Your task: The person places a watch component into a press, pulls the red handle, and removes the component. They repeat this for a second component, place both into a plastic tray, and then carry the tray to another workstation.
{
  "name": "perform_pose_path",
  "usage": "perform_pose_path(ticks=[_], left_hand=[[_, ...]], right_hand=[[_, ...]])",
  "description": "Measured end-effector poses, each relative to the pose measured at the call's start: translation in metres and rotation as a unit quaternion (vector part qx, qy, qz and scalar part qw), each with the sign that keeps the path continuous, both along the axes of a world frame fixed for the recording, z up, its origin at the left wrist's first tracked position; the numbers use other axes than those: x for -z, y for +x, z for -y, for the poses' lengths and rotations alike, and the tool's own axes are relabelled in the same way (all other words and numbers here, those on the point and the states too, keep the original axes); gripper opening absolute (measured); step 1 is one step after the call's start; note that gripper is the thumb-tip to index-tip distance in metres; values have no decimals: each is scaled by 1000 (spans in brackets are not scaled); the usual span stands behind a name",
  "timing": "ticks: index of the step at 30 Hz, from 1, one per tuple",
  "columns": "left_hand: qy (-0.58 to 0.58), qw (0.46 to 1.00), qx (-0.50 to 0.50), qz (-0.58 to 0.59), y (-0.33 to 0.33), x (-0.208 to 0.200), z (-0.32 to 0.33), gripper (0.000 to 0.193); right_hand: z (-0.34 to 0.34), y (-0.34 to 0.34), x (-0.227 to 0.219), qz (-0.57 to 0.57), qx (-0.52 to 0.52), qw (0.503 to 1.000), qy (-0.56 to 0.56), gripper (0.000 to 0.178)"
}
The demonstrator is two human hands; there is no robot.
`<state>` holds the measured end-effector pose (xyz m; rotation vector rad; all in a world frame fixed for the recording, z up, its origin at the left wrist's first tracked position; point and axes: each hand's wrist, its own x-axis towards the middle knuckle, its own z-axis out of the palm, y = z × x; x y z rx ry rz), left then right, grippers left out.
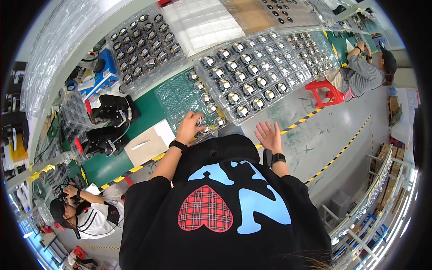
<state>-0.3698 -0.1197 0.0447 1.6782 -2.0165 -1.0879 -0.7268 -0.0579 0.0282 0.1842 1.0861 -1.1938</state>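
My left hand is closed on a small round part at the near edge of a clear plastic tray. That tray lies on the green bench, with several similar round parts along its right side and bare pockets on its left. My right hand is held palm up with its fingers spread, to the right of the bench edge, and nothing lies in it. Just beyond my left hand, a larger clear tray carries rows of round parts with white and yellow tops.
Left on the bench stand two black fixtures with red handles, near a blue box. Another full tray sits behind. Cardboard lies near the edge. Co-workers sit at far right and lower left. A red stool stands right.
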Motion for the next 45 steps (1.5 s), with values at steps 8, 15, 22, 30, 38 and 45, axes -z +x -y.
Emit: perform_pose_path(ticks=[8,15,22,30,38,45], left_hand=[[-49,998,9,48,12,7,23,51],[-64,992,-8,107,18,2,53,52],[-84,993,22,82,33,6,80,54],[-103,989,34,96,45,13,113,49],[-105,982,43,153,46,3,134,48],[-144,973,60,169,59,10,159,49]], right_hand=[[-90,-59,23,34,197,979,31,60],[-165,-82,43,-53,252,960,110,62],[-190,-65,46,-40,290,945,144,61],[-184,-64,38,-62,279,951,120,57],[-196,-57,23,-86,274,951,118,59],[-226,-53,16,-88,302,938,143,59]])
